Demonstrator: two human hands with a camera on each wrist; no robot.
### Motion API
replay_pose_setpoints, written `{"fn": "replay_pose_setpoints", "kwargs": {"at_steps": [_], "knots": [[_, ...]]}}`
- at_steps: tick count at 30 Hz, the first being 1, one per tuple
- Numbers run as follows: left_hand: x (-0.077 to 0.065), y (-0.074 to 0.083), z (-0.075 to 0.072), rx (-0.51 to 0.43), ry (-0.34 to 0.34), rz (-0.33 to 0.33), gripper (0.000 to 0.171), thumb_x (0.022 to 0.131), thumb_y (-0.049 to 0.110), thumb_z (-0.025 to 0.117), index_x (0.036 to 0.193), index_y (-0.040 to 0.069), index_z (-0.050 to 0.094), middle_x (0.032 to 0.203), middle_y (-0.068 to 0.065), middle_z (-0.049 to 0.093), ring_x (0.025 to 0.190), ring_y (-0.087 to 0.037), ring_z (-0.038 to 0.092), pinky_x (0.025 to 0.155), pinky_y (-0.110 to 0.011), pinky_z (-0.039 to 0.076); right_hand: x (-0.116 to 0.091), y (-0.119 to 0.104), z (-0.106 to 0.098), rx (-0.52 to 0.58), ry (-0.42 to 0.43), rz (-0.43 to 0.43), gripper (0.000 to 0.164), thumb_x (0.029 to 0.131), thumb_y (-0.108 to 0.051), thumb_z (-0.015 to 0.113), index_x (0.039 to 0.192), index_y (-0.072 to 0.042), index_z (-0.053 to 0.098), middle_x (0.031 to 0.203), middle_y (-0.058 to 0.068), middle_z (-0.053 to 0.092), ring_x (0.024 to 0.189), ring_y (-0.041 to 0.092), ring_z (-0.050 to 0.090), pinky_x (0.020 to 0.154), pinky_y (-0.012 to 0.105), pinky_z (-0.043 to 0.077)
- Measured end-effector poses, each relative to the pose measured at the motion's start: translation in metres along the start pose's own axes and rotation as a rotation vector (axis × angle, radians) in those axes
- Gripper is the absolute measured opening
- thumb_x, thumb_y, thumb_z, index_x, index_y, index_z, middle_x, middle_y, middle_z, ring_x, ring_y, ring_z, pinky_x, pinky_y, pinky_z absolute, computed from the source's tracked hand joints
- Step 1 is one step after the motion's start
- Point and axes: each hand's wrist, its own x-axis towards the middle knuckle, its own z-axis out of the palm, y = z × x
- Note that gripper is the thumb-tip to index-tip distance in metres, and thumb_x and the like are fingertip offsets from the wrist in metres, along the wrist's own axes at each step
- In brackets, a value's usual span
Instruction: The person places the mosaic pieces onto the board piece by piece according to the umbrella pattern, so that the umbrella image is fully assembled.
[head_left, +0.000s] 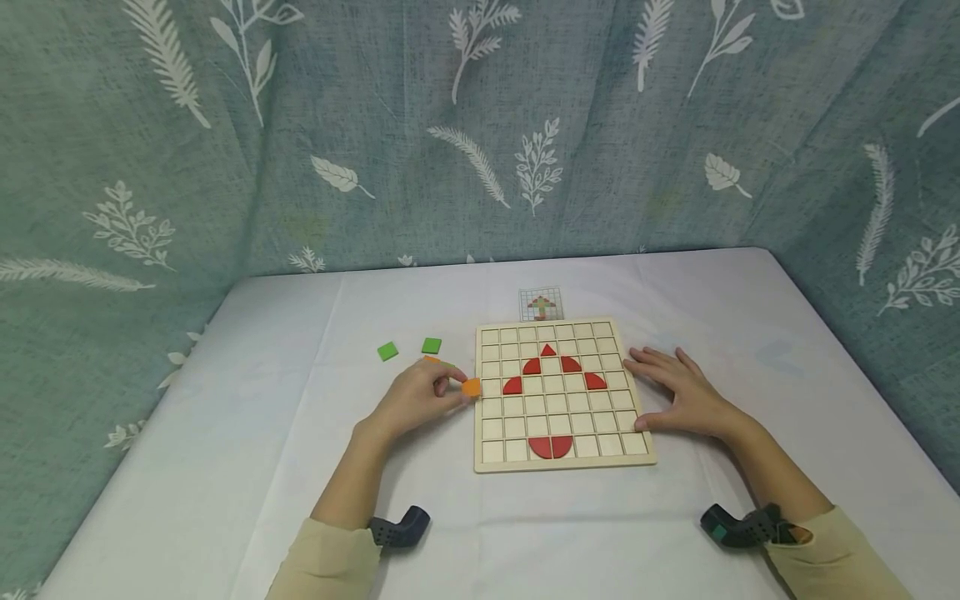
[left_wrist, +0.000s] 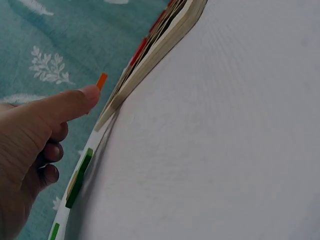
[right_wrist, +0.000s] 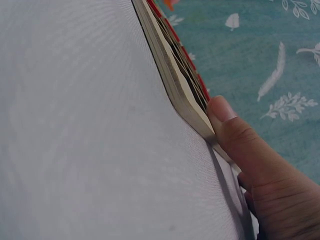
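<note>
Between thumb and fingers my left hand (head_left: 422,395) pinches an orange tile (head_left: 471,387), held at the left edge of a wooden grid board (head_left: 567,463). The left wrist view shows the thin orange tile (left_wrist: 102,81) at the thumb tip, above the board's rim. Red pieces are set in the board: a small triangle (head_left: 548,350) near the top, several quarter-rounds such as one at the right (head_left: 596,381), and two forming a half-round (head_left: 551,447) at the bottom. My right hand (head_left: 686,396) rests against the board's right edge, fingers spread, its thumb (right_wrist: 222,110) touching the rim.
Two green square tiles, one left (head_left: 387,351) and one nearer the board (head_left: 431,346), lie on the white tablecloth (head_left: 300,433). More tiles are partly hidden behind my left hand. A printed pattern card (head_left: 541,304) lies behind the board. A leaf-patterned curtain (head_left: 405,167) hangs beyond.
</note>
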Motion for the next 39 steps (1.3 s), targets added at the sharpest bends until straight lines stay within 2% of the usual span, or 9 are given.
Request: {"fn": "replay_pose_setpoints", "kwargs": {"at_steps": [5, 13, 17, 23, 25, 30, 37, 39], "knots": [[0.001, 0.01, 0.003, 0.017, -0.01, 0.046, 0.02, 0.079, 0.024, 0.075, 0.096, 0.014, 0.071, 0.065, 0.007, 0.044, 0.074, -0.011, 0.043, 0.065, -0.027, 0.036, 0.0, 0.001, 0.001, -0.002, 0.0, 0.002, 0.088, 0.064, -0.044, 0.082, 0.137, -0.008, 0.049, 0.147, 0.019, 0.038, 0.137, 0.04, 0.026, 0.11, 0.059, 0.002], [0.004, 0.023, 0.013, 0.033, -0.043, 0.059, 0.024, 0.079, 0.032, 0.075, 0.097, 0.016, 0.071, 0.066, 0.007, 0.045, 0.069, -0.01, 0.042, 0.06, -0.025, 0.035, 0.0, 0.002, 0.002, 0.001, 0.004, 0.001, 0.088, 0.063, -0.044, 0.083, 0.137, -0.008, 0.049, 0.146, 0.019, 0.038, 0.137, 0.04, 0.026, 0.11, 0.059, 0.002], [0.004, 0.032, 0.016, 0.033, -0.022, 0.082, 0.025, 0.08, 0.032, 0.075, 0.097, 0.016, 0.071, 0.064, 0.007, 0.044, 0.068, -0.009, 0.041, 0.059, -0.024, 0.034, -0.001, 0.001, 0.002, 0.004, 0.002, 0.002, 0.088, 0.064, -0.044, 0.083, 0.137, -0.008, 0.049, 0.146, 0.019, 0.038, 0.137, 0.04, 0.026, 0.11, 0.058, 0.002], [0.005, 0.044, 0.022, 0.035, 0.039, 0.184, 0.029, 0.076, 0.033, 0.079, 0.097, 0.015, 0.071, 0.063, 0.009, 0.042, 0.065, -0.007, 0.039, 0.057, -0.021, 0.033, -0.001, 0.002, 0.001, 0.001, 0.01, -0.008, 0.088, 0.064, -0.044, 0.083, 0.137, -0.008, 0.049, 0.146, 0.019, 0.038, 0.137, 0.04, 0.026, 0.111, 0.058, 0.003], [0.005, 0.047, 0.025, 0.025, 0.047, 0.198, 0.03, 0.075, 0.033, 0.079, 0.097, 0.015, 0.071, 0.063, 0.01, 0.041, 0.066, -0.007, 0.039, 0.056, -0.021, 0.033, -0.001, 0.001, 0.001, 0.004, 0.011, -0.008, 0.088, 0.064, -0.044, 0.083, 0.137, -0.008, 0.049, 0.146, 0.019, 0.038, 0.137, 0.04, 0.026, 0.11, 0.058, 0.003], [0.003, 0.054, 0.034, -0.007, 0.043, 0.196, 0.028, 0.076, 0.032, 0.078, 0.098, 0.015, 0.071, 0.062, 0.01, 0.04, 0.068, -0.006, 0.04, 0.057, -0.02, 0.034, -0.001, 0.001, 0.002, 0.01, 0.008, 0.0, 0.088, 0.064, -0.044, 0.082, 0.137, -0.008, 0.049, 0.147, 0.019, 0.038, 0.137, 0.04, 0.026, 0.111, 0.058, 0.002], [0.002, 0.064, 0.049, -0.013, 0.027, 0.254, 0.028, 0.076, 0.034, 0.078, 0.095, 0.015, 0.07, 0.061, 0.011, 0.04, 0.066, -0.006, 0.04, 0.059, -0.021, 0.035, -0.001, 0.0, 0.003, 0.005, 0.003, 0.015, 0.088, 0.064, -0.045, 0.083, 0.137, -0.009, 0.049, 0.147, 0.018, 0.038, 0.137, 0.039, 0.026, 0.111, 0.057, 0.002], [0.002, 0.066, 0.053, -0.018, 0.014, 0.252, 0.027, 0.076, 0.034, 0.078, 0.095, 0.015, 0.071, 0.06, 0.012, 0.04, 0.066, -0.005, 0.041, 0.061, -0.02, 0.036, 0.0, 0.0, 0.004, 0.005, 0.001, 0.013, 0.089, 0.063, -0.045, 0.083, 0.137, -0.008, 0.049, 0.147, 0.018, 0.038, 0.137, 0.039, 0.026, 0.111, 0.057, 0.002]]}}
